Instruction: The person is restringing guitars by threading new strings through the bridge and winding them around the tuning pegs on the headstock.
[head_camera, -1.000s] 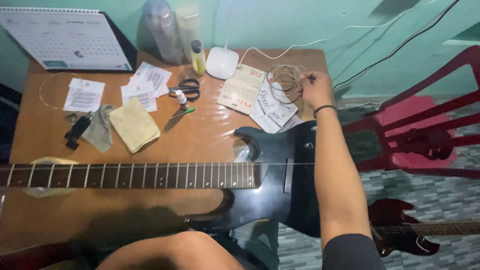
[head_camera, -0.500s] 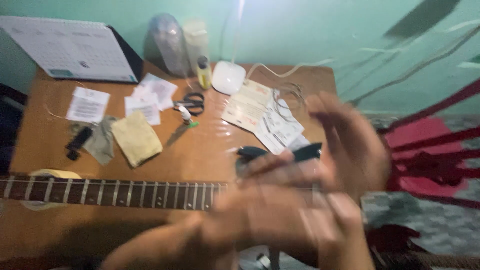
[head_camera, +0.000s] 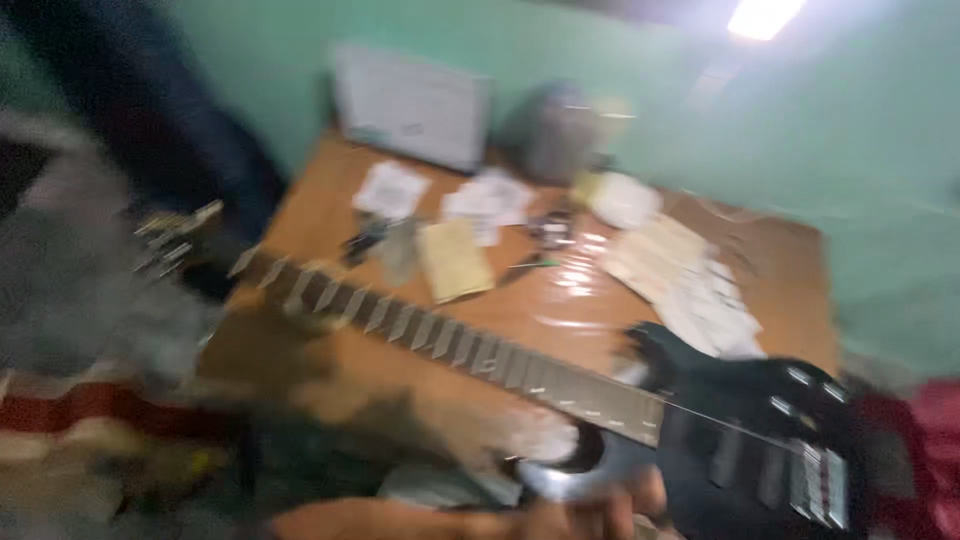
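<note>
The frame is badly smeared by motion, so I read only the big shapes. Largest is the wooden table (head_camera: 790, 260), running from the upper middle of the frame down to the right against a green wall. Across it, from the left edge to the lower right corner, lies a black electric guitar (head_camera: 740, 430): the headstock sits at the left middle, the neck crosses diagonally, and the body fills the lower right, partly overhanging the table's near edge. I judge it heavy at the body end and light at the neck, stiff throughout, with a glossy finish that looks slippery; the tuners and strings are the delicate parts. I would take it with one hand under the neck near where it meets the body and the other supporting the body's lower edge, not by the headstock. At the bottom middle of the frame a hand (head_camera: 560, 515) shows, fingers lying just under the body's lower horn and seemingly touching it; I cannot tell which hand it is, nor whether its grip is spread or closed on the guitar, and no other hand is clear. Smaller things lie on the table beyond the neck: a white calendar board (head_camera: 410, 105) propped at the back, scattered papers (head_camera: 690, 285), a tan cloth (head_camera: 455, 260) and a dark lump (head_camera: 550, 135).
</note>
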